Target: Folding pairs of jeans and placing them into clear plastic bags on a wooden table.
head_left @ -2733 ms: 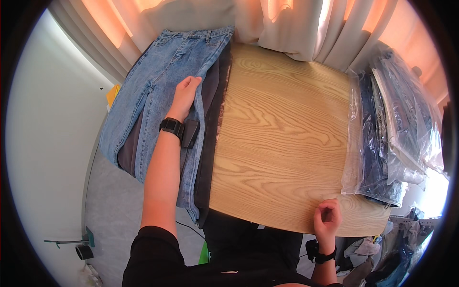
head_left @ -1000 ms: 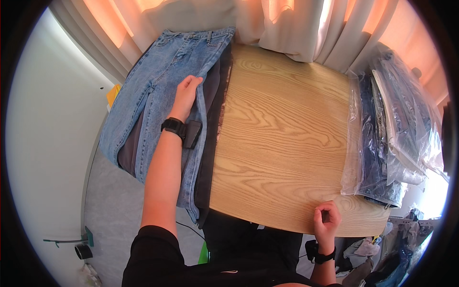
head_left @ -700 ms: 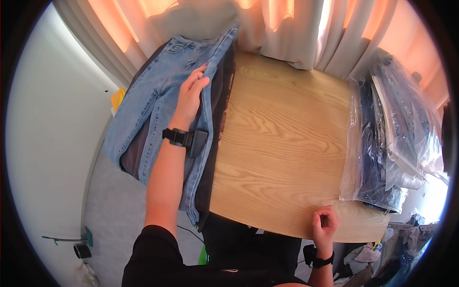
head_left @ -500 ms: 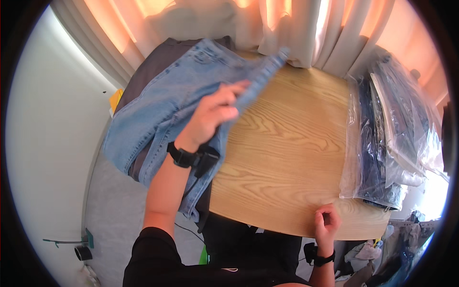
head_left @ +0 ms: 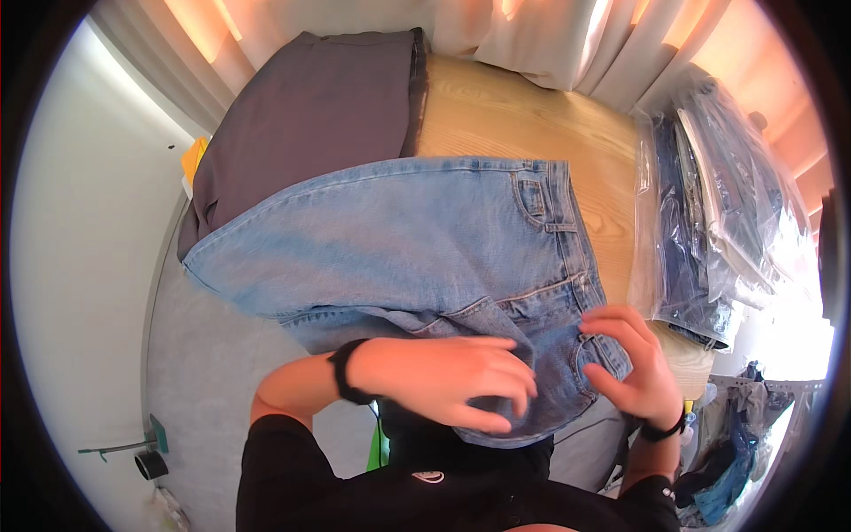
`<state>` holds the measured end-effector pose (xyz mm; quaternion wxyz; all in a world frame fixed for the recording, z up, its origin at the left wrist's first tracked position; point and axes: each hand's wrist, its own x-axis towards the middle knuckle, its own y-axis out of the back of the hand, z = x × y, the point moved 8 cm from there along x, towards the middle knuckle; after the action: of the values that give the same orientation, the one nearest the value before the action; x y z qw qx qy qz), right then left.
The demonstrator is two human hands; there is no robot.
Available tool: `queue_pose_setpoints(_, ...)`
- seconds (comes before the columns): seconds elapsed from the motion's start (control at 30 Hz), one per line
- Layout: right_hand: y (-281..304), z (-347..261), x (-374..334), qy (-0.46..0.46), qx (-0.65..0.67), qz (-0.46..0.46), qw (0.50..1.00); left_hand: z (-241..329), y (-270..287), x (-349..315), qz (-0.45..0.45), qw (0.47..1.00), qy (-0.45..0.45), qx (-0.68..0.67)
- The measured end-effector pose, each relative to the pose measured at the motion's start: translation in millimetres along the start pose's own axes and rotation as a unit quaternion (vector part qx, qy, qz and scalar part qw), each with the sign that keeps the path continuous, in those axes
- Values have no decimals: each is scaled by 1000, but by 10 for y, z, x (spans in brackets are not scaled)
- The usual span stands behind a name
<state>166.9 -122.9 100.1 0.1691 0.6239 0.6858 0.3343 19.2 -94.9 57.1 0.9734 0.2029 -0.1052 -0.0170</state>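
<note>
A pair of light blue jeans lies across the wooden table. Their waistband points right, and the near part hangs over the front edge against my body. Above the near leg hovers my left hand, palm down, its fingers apart with nothing in them. My right hand is at the near end of the waistband, by a pocket, with thumb and fingers spread. Whether its fingertips touch the denim I cannot tell. Beneath the jeans' far side, dark grey trousers are spread over the table's left part.
Jeans in clear plastic bags are stacked at the table's right edge. Pale curtains hang behind the table, and a white wall stands on the left. Clothes hang from a rack at the lower right.
The jeans have swung from the upper left to lie across the table, waistband rightward. My left hand has come down toward me; my right hand has risen to the waistband.
</note>
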Motion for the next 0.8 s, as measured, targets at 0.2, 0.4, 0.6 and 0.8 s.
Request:
queue_pose_setpoints(0.2,93,392,450,-77,40,-81,993,82,897,-2193,646,710,259,108)
queue_pose_setpoints(0.4,-117,1402,1111,-206,16,-28,978,-1137,201,-4504,891,304,313,-124)
queue_pose_setpoints(0.6,-266,2191,1337,-287,43,17,957,-2160,185,-4939,872,256,25,-416)
queue_pose_setpoints(0.8,-80,2347,1322,-207,142,121,960,-1846,368,-5574,904,340,-48,-256)
